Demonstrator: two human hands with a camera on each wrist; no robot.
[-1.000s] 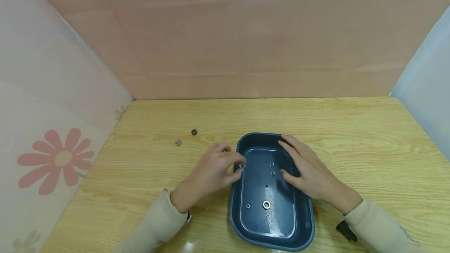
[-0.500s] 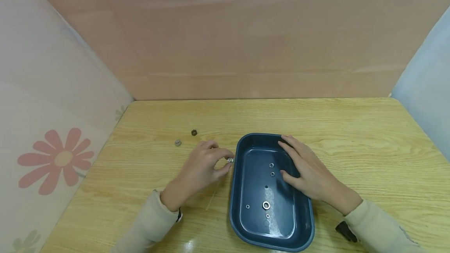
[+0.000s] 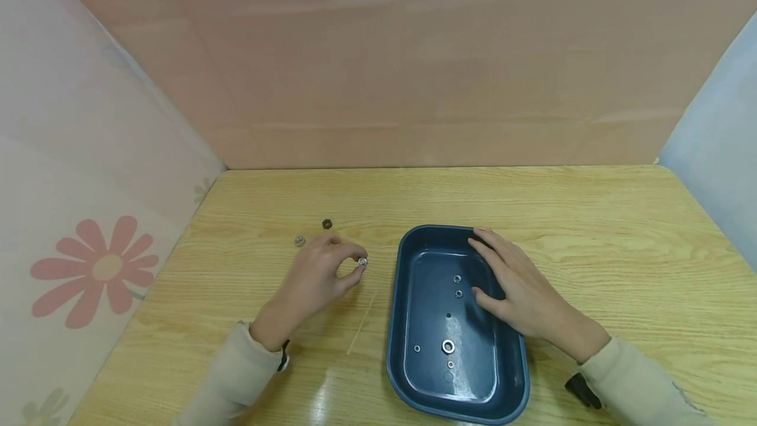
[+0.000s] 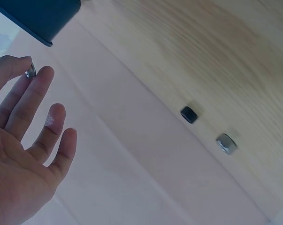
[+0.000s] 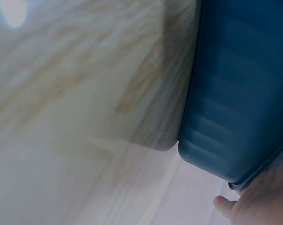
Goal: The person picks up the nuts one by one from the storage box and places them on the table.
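We see the left hand (image 3: 310, 278) with thumb and fingertips pinching a small bright nut (image 3: 363, 261) above the surface (image 3: 597, 229). To the right of these fingers stands the blue tray (image 3: 393, 321); the right hand (image 3: 520, 288) rests relaxed fingers over its rim. Beyond and left of the pinching fingers lie a dark nut (image 3: 327, 223) and a silver nut (image 3: 299, 241). We judge that a loosened pinch could drop the held piece (small and shiny), while a lowered knuckle could nudge its neighbours.

The held nut (image 3: 363, 261) looks shiny metal, the tray (image 3: 473, 340) glossy plastic.
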